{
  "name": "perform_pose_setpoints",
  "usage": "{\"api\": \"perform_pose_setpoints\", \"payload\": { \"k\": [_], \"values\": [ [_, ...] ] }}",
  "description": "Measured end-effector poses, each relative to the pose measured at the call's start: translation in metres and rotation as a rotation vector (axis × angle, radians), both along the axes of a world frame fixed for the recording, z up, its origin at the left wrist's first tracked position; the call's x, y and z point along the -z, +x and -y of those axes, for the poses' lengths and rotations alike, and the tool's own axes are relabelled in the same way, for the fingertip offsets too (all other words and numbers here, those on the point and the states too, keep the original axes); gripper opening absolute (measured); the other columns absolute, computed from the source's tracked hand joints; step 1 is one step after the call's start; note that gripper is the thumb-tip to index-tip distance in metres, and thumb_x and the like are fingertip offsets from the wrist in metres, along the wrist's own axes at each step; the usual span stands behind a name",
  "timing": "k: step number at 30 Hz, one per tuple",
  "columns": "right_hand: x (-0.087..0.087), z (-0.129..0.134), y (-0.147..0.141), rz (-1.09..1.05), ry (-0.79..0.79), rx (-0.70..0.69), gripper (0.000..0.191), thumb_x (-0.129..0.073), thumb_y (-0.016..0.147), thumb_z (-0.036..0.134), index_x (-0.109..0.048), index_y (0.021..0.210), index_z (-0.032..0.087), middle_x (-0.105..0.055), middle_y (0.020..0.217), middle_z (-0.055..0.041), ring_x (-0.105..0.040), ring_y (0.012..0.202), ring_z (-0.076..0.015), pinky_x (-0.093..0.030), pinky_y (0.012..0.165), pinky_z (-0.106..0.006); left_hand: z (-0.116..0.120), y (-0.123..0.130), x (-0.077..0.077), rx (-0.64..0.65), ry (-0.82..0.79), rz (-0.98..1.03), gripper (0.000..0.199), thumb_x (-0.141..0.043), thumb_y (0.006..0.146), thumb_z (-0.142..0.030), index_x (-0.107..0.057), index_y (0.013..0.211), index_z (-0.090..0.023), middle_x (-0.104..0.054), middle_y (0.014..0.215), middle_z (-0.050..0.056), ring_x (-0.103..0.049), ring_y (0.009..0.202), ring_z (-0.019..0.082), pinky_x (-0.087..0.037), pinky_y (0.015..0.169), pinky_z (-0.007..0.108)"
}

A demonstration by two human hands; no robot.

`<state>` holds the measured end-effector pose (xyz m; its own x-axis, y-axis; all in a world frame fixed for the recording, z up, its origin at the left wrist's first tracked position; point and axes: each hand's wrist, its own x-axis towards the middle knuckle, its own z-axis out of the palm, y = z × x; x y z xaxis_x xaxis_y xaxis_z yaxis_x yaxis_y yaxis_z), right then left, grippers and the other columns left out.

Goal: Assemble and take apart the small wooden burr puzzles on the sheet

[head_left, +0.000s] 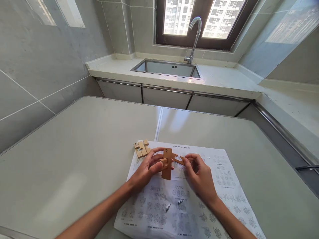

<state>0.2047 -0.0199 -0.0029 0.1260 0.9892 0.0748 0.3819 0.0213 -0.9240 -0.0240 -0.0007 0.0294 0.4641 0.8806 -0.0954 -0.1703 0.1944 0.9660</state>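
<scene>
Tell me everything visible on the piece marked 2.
The piece marked 2 is a flat, brown, rectangular, wood-looking board, held near upright above the printed sheet. The dark "2" sits near its top. A lighter block juts from its middle; whether it passes through isn't clear. The left hand holds the assembly, fingertips showing past the board's right edge. A slotted piece, pinched by the right hand, appears just behind; contact is unclear.

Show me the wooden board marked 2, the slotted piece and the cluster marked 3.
Wooden board marked 2 (166, 171): head view, face below the number.
Slotted piece (177, 162): head view, strip below the slot.
Cluster marked 3 (143, 148): head view, middle of its top.
</scene>
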Motion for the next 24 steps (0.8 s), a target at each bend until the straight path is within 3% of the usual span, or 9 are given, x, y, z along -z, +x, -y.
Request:
{"api": "perform_pose_setpoints", "payload": {
  "k": [3, 7, 15, 24],
  "values": [
    [0.002, 0.0, 0.0001, 0.087, 0.016, -0.037, 0.032, -0.058, 0.104, 0.056, -0.065, 0.102, 0.024, -0.068, 0.08, -0.0029, -0.057, 0.068, -0.0215, -0.045, 0.067, -0.035, -0.0021, -0.0008, 0.0026, 0.034, -0.032, 0.039, 0.081, -0.068, 0.088, -0.074, -0.045, 0.145, -0.023, -0.074, 0.128, 0.018, -0.077, 0.11, 0.036, -0.058, 0.098, 0.053],
    [0.0063, -0.0005, 0.0006, 0.189, 0.097, -0.096, 0.023, -0.058, 0.105, 0.046, -0.066, 0.106, 0.024, -0.072, 0.102, -0.0091, -0.064, 0.091, -0.0278, -0.049, 0.08, -0.04, -0.0036, -0.0012, 0.0057, 0.038, -0.054, 0.081, 0.076, -0.067, 0.09, -0.072, -0.045, 0.144, -0.022, -0.075, 0.13, 0.019, -0.077, 0.11, 0.036, -0.056, 0.1, 0.054],
    [0.0076, -0.0016, 0.0001, 0.313, 0.206, -0.132, 0.016, -0.056, 0.106, 0.035, -0.067, 0.111, 0.025, -0.07, 0.109, -0.0108, -0.061, 0.105, -0.0311, -0.052, 0.089, -0.046, -0.0041, 0.0, 0.0078, 0.041, -0.071, 0.131, 0.077, -0.07, 0.089, -0.071, -0.047, 0.143, -0.021, -0.076, 0.128, 0.019, -0.077, 0.11, 0.036, -0.055, 0.103, 0.055],
    [0.0062, 0.0004, -0.0013, 0.278, 0.301, -0.09, 0.022, -0.055, 0.107, 0.032, -0.062, 0.126, 0.025, -0.064, 0.123, -0.0124, -0.061, 0.116, -0.0309, -0.056, 0.096, -0.051, -0.0019, -0.0022, 0.0039, 0.073, -0.059, 0.057, 0.079, -0.078, 0.087, -0.063, -0.045, 0.148, -0.025, -0.062, 0.149, 0.021, -0.068, 0.13, 0.039, -0.05, 0.112, 0.055]
  ]
}}
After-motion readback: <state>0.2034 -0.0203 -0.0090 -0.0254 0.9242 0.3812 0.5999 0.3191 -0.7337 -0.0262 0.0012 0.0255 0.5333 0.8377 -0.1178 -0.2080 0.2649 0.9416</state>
